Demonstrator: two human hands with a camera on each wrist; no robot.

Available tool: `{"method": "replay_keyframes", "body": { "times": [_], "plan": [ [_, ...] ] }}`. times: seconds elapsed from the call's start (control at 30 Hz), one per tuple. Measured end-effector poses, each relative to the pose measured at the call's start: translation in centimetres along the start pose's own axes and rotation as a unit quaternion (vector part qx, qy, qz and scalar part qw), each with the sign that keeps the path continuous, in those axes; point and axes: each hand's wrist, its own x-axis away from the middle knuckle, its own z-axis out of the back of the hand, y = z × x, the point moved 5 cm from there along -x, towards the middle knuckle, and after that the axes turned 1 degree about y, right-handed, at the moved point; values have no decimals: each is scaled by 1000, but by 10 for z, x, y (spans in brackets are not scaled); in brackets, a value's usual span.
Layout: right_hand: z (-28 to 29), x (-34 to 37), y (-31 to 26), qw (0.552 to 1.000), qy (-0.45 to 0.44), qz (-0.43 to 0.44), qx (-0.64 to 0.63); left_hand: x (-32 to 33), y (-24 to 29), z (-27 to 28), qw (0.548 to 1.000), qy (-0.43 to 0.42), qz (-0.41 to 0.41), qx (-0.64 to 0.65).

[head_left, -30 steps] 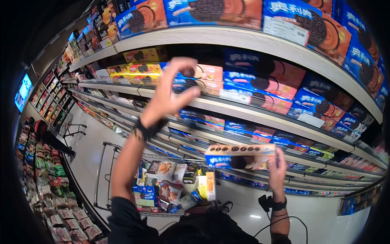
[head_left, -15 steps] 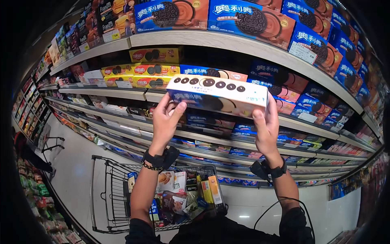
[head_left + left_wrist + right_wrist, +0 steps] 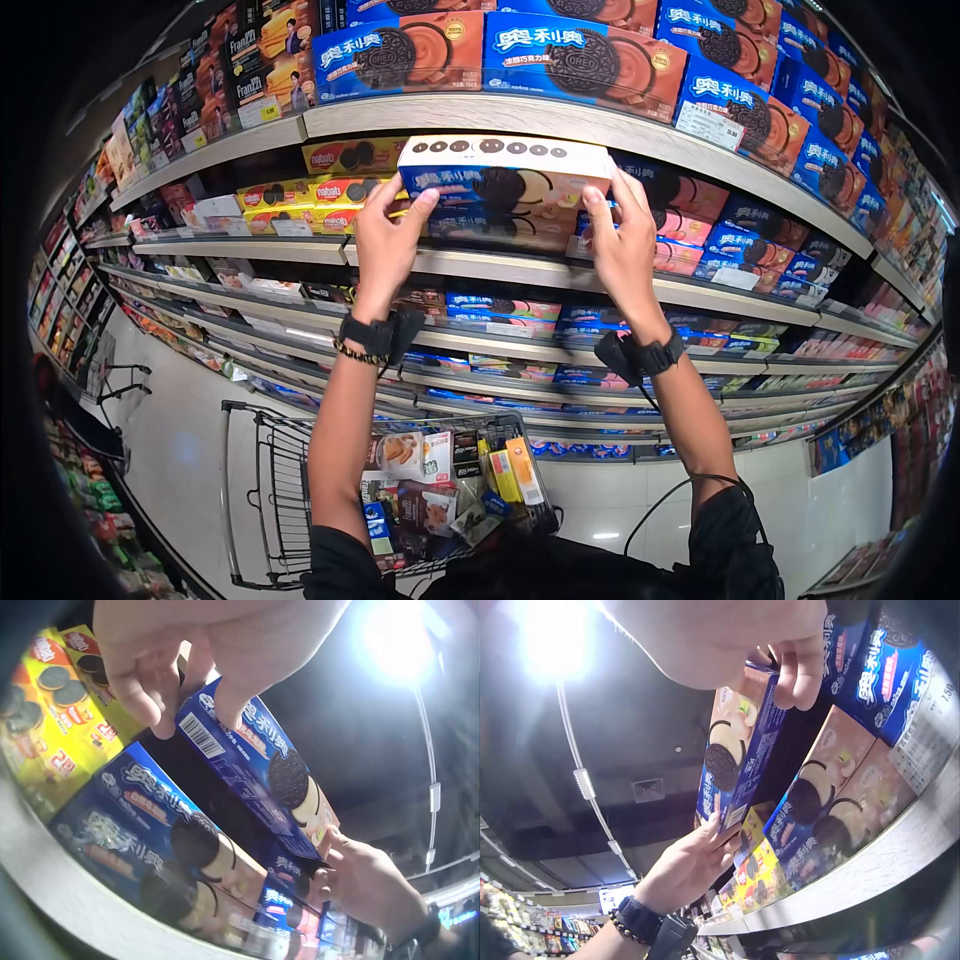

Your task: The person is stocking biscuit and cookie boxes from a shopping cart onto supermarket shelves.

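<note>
Between my two hands I hold a blue and peach Oreo cookie box (image 3: 500, 186) level in front of the shelf. My left hand (image 3: 388, 242) grips its left end, thumb on the front face. At the other end my right hand (image 3: 624, 238) grips it the same way. In the left wrist view the box's barcode side (image 3: 225, 759) faces down, above two stacked boxes of the same kind (image 3: 161, 832) on the shelf. The right wrist view shows the box (image 3: 739, 746) raised over that stack, overlapping the dark shelf space behind.
Yellow cookie boxes (image 3: 285, 205) stand left of the stack, pink and blue ones (image 3: 680, 225) to its right. Above runs a shelf edge (image 3: 560, 122) with large chocolate cookie boxes (image 3: 570, 60). Below stands a shopping cart (image 3: 280, 500) holding several packages.
My left hand has come from the shelf to the box's left end. Both hands have raised the box from low at the right up to the shelf with the matching boxes.
</note>
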Motion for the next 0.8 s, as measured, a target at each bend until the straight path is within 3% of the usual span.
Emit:
{"method": "replay_keyframes", "body": {
  "times": [0.1,0.17,0.3,0.53,0.7,0.8],
  "plan": [
    [-4,-1,-3,997,-22,-69,27,-12,0,1,1000,0,-14,-5],
    [-9,-1,-1,997,1,-32,64,-16,-8,2,999,-6,16,-33],
    [-16,-1,3,996,3,-45,76,-15,-22,0,998,-12,52,-43],
    [-22,-1,8,995,15,-56,81,-19,-40,-4,995,-19,56,-83],
    [-21,0,13,995,27,-59,78,-23,-34,-5,997,8,7,-81],
    [-21,0,14,995,44,-51,70,-25,-41,-6,996,11,30,-84]
  ]
}}
